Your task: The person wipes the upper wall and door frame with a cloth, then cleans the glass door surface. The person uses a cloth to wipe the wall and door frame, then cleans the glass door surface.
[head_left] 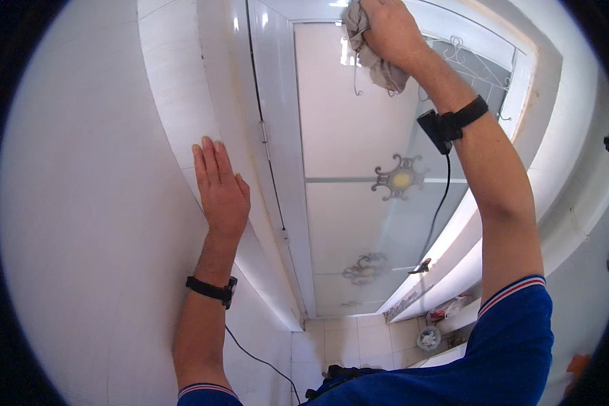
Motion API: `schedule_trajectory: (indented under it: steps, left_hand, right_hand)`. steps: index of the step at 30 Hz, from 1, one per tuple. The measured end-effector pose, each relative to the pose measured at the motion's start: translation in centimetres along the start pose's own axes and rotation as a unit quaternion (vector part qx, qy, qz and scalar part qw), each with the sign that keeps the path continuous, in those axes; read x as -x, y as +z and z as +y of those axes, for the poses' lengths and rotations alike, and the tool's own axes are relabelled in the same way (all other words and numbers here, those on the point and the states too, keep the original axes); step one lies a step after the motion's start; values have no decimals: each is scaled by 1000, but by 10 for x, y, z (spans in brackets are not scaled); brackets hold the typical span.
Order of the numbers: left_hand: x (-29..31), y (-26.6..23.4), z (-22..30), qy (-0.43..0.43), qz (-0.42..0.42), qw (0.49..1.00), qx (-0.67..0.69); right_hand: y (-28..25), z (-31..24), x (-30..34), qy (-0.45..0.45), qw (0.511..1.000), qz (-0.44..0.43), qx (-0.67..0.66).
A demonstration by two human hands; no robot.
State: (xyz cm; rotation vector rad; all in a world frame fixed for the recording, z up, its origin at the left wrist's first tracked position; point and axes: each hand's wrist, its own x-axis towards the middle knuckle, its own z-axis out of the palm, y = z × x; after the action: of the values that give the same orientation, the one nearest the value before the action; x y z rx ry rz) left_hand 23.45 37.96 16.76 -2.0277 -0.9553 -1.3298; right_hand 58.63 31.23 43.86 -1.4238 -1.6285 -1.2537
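**Right hand on cloth at top of door, left hand flat on wall**

Right hand [384,30] is up at the top of the frame, grip closed around a bunched grey cloth [375,57]. The cloth sits under and to the left of the grip, pressed against the upper part of the frosted glass door panel [345,128]; a loose end hangs just below the grip, over the glass. I can't tell how many fingers are wrapped in the fabric, the back of the hand hides them.

Just below the grip along the forearm there is a black wrist strap [463,116] with a small black box on it, and a thin black cable [440,203] runs down from it across the glass.

Left hand [220,189] is well apart from the cloth, down and to the left of the right grip. It holds nothing: palm flat, fingers straight and together, resting on the white tiled wall [101,203] just beside the white door frame [277,135]. It has a black wristband [212,289] too.

Below the right grip, on the glass: an ornate metal rosette with a yellow centre [399,177] on a horizontal bar, and a second, dimmer rosette [365,268] lower down. White curled grillwork [474,64] shows just right of the grip, behind the glass. Far below: tiled floor [358,338] and my blue sleeves [514,338].
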Motion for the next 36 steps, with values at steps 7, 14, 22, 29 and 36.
schedule_trajectory:
  steps: [7,14,22,29,36]
  left_hand:
    - [0,-4,-2,3,-3,1000,10]
    - [0,-4,-2,9,-1,1000,9]
    - [0,1,0,1,15,1000,-3]
    - [0,-2,-4,5,9,1000,8]
    - [0,-5,0,-7,-17,1000,-10]
  right_hand:
    - [-20,79,31,3,989,12,150]
    - [-35,107,34,117,981,153,-14]
    - [-39,95,45,109,979,156,-66]
    - [-15,11,19,69,975,117,-175]
    - [-15,-61,-34,-137,953,243,-121]
